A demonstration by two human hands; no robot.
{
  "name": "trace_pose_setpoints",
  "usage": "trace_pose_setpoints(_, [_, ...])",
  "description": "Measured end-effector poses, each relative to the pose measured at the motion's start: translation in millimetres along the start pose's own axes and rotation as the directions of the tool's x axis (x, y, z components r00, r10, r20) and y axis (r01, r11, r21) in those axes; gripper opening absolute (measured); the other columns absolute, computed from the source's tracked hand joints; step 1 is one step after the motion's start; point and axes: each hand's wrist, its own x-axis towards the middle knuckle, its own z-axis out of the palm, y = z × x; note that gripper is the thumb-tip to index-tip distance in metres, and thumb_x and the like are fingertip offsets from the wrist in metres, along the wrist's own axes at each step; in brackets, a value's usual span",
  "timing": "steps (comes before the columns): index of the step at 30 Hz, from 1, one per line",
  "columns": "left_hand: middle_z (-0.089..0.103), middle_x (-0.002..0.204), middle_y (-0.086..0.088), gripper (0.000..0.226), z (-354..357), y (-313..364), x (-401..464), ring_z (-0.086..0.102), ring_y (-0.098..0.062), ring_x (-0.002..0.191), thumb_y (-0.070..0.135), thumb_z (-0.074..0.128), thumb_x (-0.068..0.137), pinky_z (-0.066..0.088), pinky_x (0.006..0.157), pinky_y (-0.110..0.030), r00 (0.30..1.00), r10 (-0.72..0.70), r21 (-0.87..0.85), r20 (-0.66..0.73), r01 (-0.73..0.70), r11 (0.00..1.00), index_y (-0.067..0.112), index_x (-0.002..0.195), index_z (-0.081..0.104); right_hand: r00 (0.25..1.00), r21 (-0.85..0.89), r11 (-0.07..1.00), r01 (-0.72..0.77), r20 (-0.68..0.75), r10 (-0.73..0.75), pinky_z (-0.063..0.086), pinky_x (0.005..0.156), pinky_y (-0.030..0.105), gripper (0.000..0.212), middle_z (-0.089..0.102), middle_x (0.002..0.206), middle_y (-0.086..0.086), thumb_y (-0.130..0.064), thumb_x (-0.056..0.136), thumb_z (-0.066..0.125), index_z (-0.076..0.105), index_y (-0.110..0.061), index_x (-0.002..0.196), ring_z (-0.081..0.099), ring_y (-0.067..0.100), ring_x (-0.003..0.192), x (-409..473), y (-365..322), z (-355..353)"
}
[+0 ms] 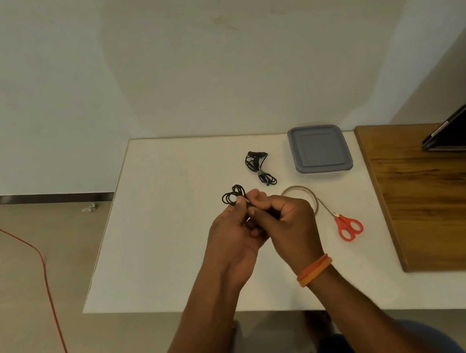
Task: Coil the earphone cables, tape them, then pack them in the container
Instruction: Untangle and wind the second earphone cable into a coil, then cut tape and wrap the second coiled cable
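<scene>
A: Earphone cable, the thin black one wound into small loops [234, 197], is held up above the white worktop [158, 243], pinched where both hands meet.

B: How are the fingers set?

A: The left hand [234, 235] has its fingers [239, 204] closed narrowly on the coil, thumb pressing the loops. The right hand [290, 222], with an orange band on the wrist [314, 270], is curled tight against it, seemingly gripping the rest of the cable. What sits between the palms is hidden.

B: And the others?

A: A second black coiled earphone cable [260, 169] lies farther back on the worktop, pale tape apparently round its middle. Just right of it stands the grey lidded plastic container [320, 149], lid on. The clear ring of tape [300, 194] lies partly behind the right hand, and the orange-handled scissors [346, 223] touch or nearly touch its edge.

B: What could go wrong?

A: I'd judge the coil is the risk. Thin cable is springy; loosening either pinch to reach for tape could let the loops spring open or tangle. One hand must hold while the other fetches tape, which may stick to itself. And the container remains closed, so packing needs a free hand.
</scene>
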Motion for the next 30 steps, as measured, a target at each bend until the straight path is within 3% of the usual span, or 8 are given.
trace_pose_setpoints(2, [0.072,0.114,-0.011,0.033,1.3,-0.6,-1.0,0.069,-0.021,0.106,0.023,0.040,0.105,0.054,0.093,-0.041,1.000,0.003,0.083,0.009,-0.004,0.997,0.006,0.118,0.064,0.970,-0.246,0.942,0.230,-0.019,-0.241,0.048,0.076,0.005,0.012,0.072,0.087,-0.005,-0.004,0.086,0.068,0.075,-0.008,0.094,0.064,-0.006,0.080,-2.8,3.6,2.2])
trace_pose_setpoints(5, [0.072,0.114,-0.006,0.032,1.9,-1.3,-2.7,0.065,-0.017,0.111,0.024,0.038,0.106,0.053,0.093,-0.036,0.998,0.066,0.222,-0.006,-0.063,0.973,0.009,0.118,0.064,0.907,-0.404,0.824,0.396,0.033,-0.419,0.044,0.081,0.001,0.013,0.072,0.086,0.008,-0.008,0.087,0.064,0.074,-0.003,0.094,0.064,0.006,0.080,-8.8,5.8,7.8])
trace_pose_setpoints(12, [0.071,0.117,-0.013,0.028,-2.7,-2.8,3.1,0.063,-0.027,0.117,0.016,0.037,0.106,0.046,0.106,-0.042,0.984,0.132,0.148,-0.116,-0.115,0.982,0.008,0.095,0.062,0.913,-0.448,0.796,0.406,0.245,-0.327,0.052,0.093,0.023,0.031,0.070,0.113,0.007,-0.020,0.095,0.051,0.068,-0.009,0.118,0.066,0.016,0.104,-15.1,10.2,15.3])
trace_pose_setpoints(15, [0.072,0.114,-0.007,0.028,-6.3,0.9,5.0,0.063,-0.020,0.117,0.019,0.036,0.107,0.046,0.105,-0.037,0.970,0.209,0.217,-0.126,-0.178,0.960,0.010,0.096,0.060,0.963,-0.091,0.992,0.084,0.263,-0.057,0.046,0.101,0.021,0.032,0.066,0.124,-0.002,-0.012,0.093,0.060,0.064,-0.014,0.125,0.059,0.008,0.119,-12.2,-5.3,6.8])
trace_pose_setpoints(17, [0.075,0.108,-0.004,0.027,-8.2,2.2,7.9,0.065,-0.020,0.113,0.019,0.036,0.107,0.046,0.103,-0.039,0.960,0.242,0.241,-0.144,-0.203,0.949,0.011,0.095,0.058,0.896,0.246,0.924,-0.292,0.408,0.174,0.047,0.098,0.021,0.032,0.069,0.120,-0.003,-0.015,0.089,0.063,0.067,-0.012,0.120,0.060,0.007,0.118,-6.1,-15.5,-8.2])
trace_pose_setpoints(19, [0.076,0.094,-0.001,0.029,-9.5,2.8,12.3,0.068,-0.021,0.101,0.018,0.035,0.107,0.046,0.100,-0.039,0.940,0.290,0.261,-0.181,-0.239,0.935,0.013,0.087,0.055,0.827,0.237,0.860,-0.452,0.472,0.305,0.048,0.095,0.029,0.030,0.072,0.114,-0.005,-0.026,0.086,0.064,0.072,-0.014,0.113,0.062,0.010,0.114,4.1,-14.4,-26.6])
trace_pose_setpoints(24, [0.057,0.071,0.004,0.030,-3.2,-4.4,14.6,0.057,-0.019,0.075,0.014,0.031,0.106,0.047,0.080,-0.031,0.924,0.355,0.416,-0.142,-0.269,0.868,0.015,0.082,0.049,0.927,-0.378,0.847,-0.373,-0.130,0.351,0.058,0.074,0.042,0.018,0.072,0.070,0.007,-0.022,0.084,0.068,0.073,-0.011,0.070,0.069,0.027,0.073,39.1,37.0,-80.3])
trace_pose_setpoints(30, [0.048,0.068,0.002,0.031,1.9,-14.0,15.6,0.048,-0.008,0.058,0.021,0.034,0.107,0.042,0.068,-0.027,0.946,0.286,0.482,-0.156,-0.180,0.858,0.015,0.082,0.053,0.863,-0.645,0.593,-0.482,-0.231,0.449,0.058,0.063,0.036,0.036,0.066,0.071,0.011,-0.043,0.082,0.071,0.064,-0.008,0.073,0.066,0.030,0.065,54.7,79.6,-89.8])
